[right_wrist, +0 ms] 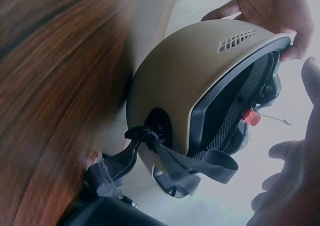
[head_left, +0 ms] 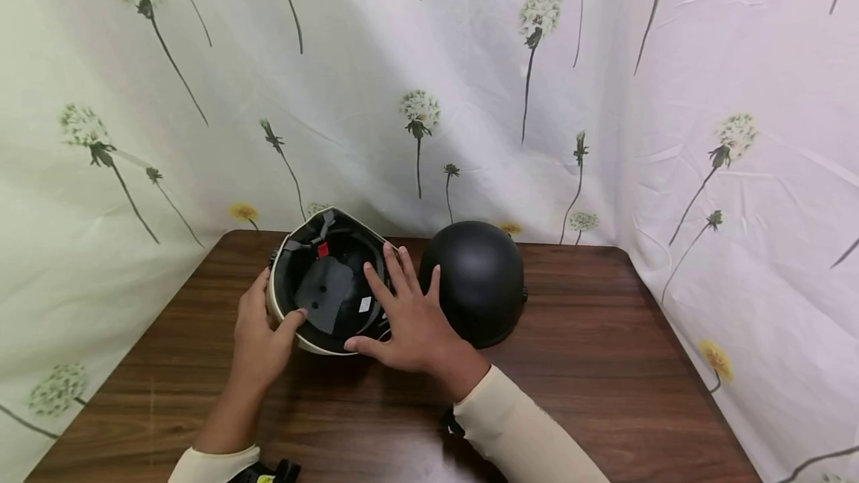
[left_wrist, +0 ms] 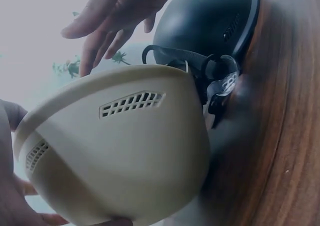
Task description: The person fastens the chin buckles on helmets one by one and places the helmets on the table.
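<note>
A cream helmet (head_left: 325, 293) lies upside down on the table, its black and grey padded inside facing up. My left hand (head_left: 262, 341) grips its left rim, thumb over the edge and fingers under the outer shell (left_wrist: 130, 151). Over the right part of the opening, my right hand (head_left: 416, 326) is spread with straight fingers; in the right wrist view it appears apart from the shell. A red clip (right_wrist: 251, 117) shows inside the helmet. The dark chin strap (right_wrist: 200, 163) hangs out over one side.
A matte black helmet (head_left: 473, 282) sits dome up, just right of the cream one. Both are near the back edge of the brown wooden table (head_left: 584, 386). White cloth with dandelion prints (head_left: 356, 95) hangs behind and at both sides.
</note>
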`<action>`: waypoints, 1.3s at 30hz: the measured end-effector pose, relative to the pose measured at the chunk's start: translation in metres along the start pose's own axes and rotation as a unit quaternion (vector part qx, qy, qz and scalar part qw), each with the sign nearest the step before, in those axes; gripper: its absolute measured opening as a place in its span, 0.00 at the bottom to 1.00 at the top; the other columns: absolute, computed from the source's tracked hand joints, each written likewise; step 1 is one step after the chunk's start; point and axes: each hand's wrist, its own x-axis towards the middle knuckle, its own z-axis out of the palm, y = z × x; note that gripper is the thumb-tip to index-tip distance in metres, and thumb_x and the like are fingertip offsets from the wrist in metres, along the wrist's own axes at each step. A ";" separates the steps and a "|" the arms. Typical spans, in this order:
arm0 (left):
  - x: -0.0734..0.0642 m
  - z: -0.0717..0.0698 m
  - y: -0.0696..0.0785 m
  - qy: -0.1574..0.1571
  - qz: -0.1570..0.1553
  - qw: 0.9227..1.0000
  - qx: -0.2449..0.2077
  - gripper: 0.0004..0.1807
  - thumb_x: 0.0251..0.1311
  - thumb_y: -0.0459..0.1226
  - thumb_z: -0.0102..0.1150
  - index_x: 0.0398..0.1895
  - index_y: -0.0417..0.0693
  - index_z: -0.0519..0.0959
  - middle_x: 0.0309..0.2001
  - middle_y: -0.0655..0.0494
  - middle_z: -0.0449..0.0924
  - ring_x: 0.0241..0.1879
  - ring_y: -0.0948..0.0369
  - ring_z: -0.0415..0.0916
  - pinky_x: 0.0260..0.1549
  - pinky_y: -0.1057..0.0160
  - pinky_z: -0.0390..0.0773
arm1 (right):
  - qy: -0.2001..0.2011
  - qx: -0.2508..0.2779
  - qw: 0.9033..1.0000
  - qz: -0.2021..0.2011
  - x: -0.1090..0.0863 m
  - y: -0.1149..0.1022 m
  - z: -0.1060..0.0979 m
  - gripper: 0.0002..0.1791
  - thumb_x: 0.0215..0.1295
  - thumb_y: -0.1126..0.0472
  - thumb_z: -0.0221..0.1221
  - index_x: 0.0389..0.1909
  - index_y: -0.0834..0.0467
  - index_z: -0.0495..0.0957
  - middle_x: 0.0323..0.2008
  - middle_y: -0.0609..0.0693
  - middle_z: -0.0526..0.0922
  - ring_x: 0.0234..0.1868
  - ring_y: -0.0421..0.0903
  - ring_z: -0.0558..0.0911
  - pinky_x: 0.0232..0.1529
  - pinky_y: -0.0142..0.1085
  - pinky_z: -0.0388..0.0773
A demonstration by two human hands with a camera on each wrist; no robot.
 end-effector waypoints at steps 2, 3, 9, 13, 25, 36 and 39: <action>-0.001 -0.002 -0.001 -0.006 -0.025 0.999 -0.019 0.47 0.64 0.32 0.61 0.85 0.42 0.51 0.76 0.33 0.57 0.73 0.43 0.59 0.65 0.39 0.67 | -0.003 -0.003 1.000 0.000 -0.001 0.001 -0.001 0.60 0.65 0.18 0.52 0.86 0.40 0.34 0.85 0.50 0.23 0.85 0.54 0.29 0.68 0.82 0.41; -0.001 -0.002 -0.002 -0.009 -0.038 0.999 -0.031 0.47 0.65 0.32 0.60 0.85 0.43 0.50 0.77 0.34 0.57 0.73 0.45 0.59 0.66 0.45 0.69 | -0.003 -0.005 1.000 -0.001 -0.001 0.002 -0.001 0.60 0.65 0.18 0.51 0.86 0.40 0.34 0.85 0.50 0.24 0.85 0.54 0.29 0.68 0.82 0.41; -0.003 0.000 -0.010 -0.024 -0.100 0.979 -0.177 0.41 0.69 0.26 0.49 0.84 0.39 0.48 0.74 0.36 0.61 0.55 0.71 0.75 0.48 0.81 0.72 | -0.012 -0.021 1.000 0.002 -0.002 0.009 -0.005 0.61 0.64 0.18 0.51 0.85 0.38 0.31 0.85 0.51 0.25 0.85 0.54 0.28 0.69 0.81 0.39; -0.007 0.006 -0.014 -0.021 -0.138 0.955 -0.260 0.38 0.70 0.26 0.45 0.83 0.39 0.49 0.68 0.43 0.66 0.41 0.75 0.80 0.35 0.69 0.84 | -0.012 -0.032 0.999 0.005 -0.002 0.013 -0.006 0.61 0.63 0.17 0.51 0.85 0.38 0.31 0.86 0.52 0.27 0.85 0.54 0.28 0.69 0.81 0.38; -0.014 0.015 -0.014 -0.041 -0.217 0.917 -0.332 0.34 0.74 0.32 0.39 0.81 0.49 0.47 0.66 0.47 0.65 0.41 0.68 0.83 0.31 0.51 0.88 | -0.028 -0.024 0.999 0.016 -0.004 0.019 -0.009 0.61 0.64 0.18 0.52 0.86 0.40 0.33 0.85 0.50 0.22 0.85 0.53 0.26 0.69 0.81 0.35; -0.015 0.014 -0.019 -0.053 -0.247 0.909 -0.333 0.36 0.75 0.33 0.39 0.82 0.52 0.42 0.69 0.47 0.62 0.44 0.68 0.82 0.33 0.54 0.87 | -0.024 -0.013 0.999 0.021 -0.006 0.023 -0.011 0.61 0.63 0.18 0.52 0.87 0.43 0.38 0.85 0.51 0.24 0.85 0.53 0.27 0.70 0.80 0.33; -0.011 0.011 -0.020 -0.042 -0.248 0.916 -0.313 0.39 0.76 0.33 0.41 0.84 0.49 0.39 0.74 0.47 0.58 0.52 0.70 0.78 0.38 0.64 0.84 | -0.027 -0.009 0.999 0.021 -0.006 0.025 -0.011 0.61 0.64 0.17 0.50 0.87 0.43 0.37 0.85 0.50 0.23 0.85 0.53 0.26 0.70 0.80 0.32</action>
